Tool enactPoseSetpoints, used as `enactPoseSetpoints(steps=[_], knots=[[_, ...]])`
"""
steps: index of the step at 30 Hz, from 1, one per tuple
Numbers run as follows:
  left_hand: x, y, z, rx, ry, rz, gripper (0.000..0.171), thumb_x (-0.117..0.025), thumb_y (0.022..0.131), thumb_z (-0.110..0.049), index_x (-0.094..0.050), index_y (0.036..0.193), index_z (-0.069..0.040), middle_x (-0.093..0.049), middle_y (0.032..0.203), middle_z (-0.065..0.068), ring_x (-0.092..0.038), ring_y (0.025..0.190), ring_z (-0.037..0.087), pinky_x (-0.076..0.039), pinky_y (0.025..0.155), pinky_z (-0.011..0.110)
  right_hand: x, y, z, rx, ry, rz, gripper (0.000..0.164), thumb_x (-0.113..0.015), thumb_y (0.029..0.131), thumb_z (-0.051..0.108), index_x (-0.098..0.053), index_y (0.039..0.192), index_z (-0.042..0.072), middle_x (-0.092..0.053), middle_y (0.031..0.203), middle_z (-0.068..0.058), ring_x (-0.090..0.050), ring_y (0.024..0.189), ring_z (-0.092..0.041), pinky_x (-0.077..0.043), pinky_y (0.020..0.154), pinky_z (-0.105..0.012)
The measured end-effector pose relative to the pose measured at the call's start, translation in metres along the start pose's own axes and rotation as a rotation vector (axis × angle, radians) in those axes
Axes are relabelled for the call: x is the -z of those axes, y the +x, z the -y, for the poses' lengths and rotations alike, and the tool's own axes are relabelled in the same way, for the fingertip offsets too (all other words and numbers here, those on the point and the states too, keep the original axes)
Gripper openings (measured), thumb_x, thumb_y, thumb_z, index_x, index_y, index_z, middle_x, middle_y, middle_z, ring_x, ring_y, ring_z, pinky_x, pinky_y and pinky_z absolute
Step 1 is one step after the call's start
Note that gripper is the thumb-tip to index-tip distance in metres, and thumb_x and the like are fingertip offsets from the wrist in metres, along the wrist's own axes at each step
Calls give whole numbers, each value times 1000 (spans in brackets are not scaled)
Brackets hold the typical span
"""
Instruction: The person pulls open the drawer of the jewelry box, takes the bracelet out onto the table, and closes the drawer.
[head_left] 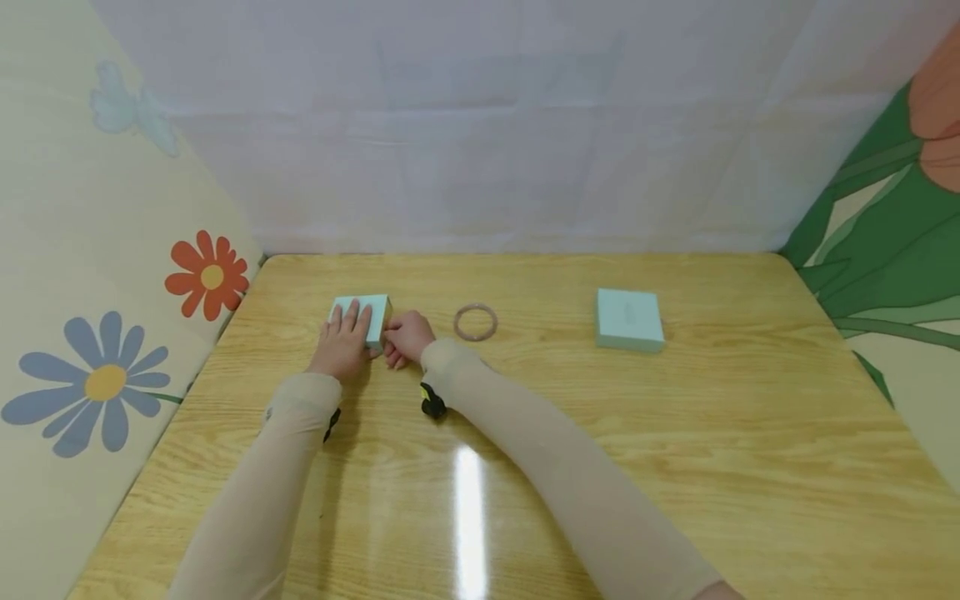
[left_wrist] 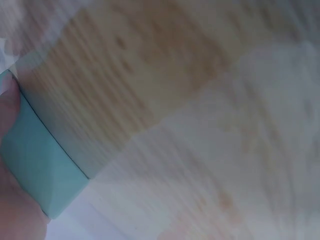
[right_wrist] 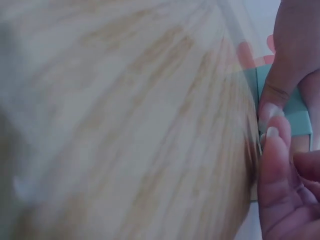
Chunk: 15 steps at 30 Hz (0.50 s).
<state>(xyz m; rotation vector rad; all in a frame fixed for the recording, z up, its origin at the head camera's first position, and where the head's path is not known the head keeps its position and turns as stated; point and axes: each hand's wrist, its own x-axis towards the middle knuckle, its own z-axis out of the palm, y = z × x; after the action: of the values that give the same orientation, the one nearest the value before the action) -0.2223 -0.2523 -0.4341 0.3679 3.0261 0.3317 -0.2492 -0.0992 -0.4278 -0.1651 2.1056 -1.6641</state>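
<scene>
A small mint-green box (head_left: pixel 375 304) lies on the left part of the table. My left hand (head_left: pixel 341 343) holds it down, several spread fingers flat across its top and the thumb against its near side. At the box's right end, the curled fingers of my right hand (head_left: pixel 407 335) pinch its edge; what exactly lies between the fingertips is hidden. In the right wrist view the box (right_wrist: pixel 299 122) shows a tan strip beside its green wall, close to both hands' fingertips. Right of my hands lies a pinkish bangle (head_left: pixel 476 339), touched by neither.
A second mint-green box (head_left: pixel 630 317) sits farther right, with a tiny reddish bit at its right side. The wood-grain table (head_left: pixel 750 417) meets a pale cloth (head_left: pixel 510 167) at the back. Flower-printed panels (head_left: pixel 67 250) stand at both sides.
</scene>
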Motion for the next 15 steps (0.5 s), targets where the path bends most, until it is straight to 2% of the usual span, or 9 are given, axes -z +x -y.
enactPoseSetpoints(steps=[3,7,15], knots=[[0,-1,-1,3,-4,-7,75,-63,95,-19,-20,150,9,-10,154,35,-3,140,55,-12,109,68,2,-6,-3,7,30,15,18,-52,98,1,-66,95,-10,-57,57,-8,-54,42,-13,-45,39,-20],[-1,-3,-2,10,-18,-7,75,-63,95,-19,-20,150,9,-10,155,34,-3,140,54,-11,109,67,5,-11,-7,5,62,19,23,-53,98,2,-62,114,-12,-57,60,-8,-54,43,-12,-46,40,-20],[2,0,-2,6,-34,-22,74,-64,94,-18,-21,149,9,-11,154,34,-4,140,54,-11,109,68,25,-25,-9,35,100,7,28,-53,99,2,-57,120,-14,-57,63,-8,-56,45,-11,-48,42,-20]])
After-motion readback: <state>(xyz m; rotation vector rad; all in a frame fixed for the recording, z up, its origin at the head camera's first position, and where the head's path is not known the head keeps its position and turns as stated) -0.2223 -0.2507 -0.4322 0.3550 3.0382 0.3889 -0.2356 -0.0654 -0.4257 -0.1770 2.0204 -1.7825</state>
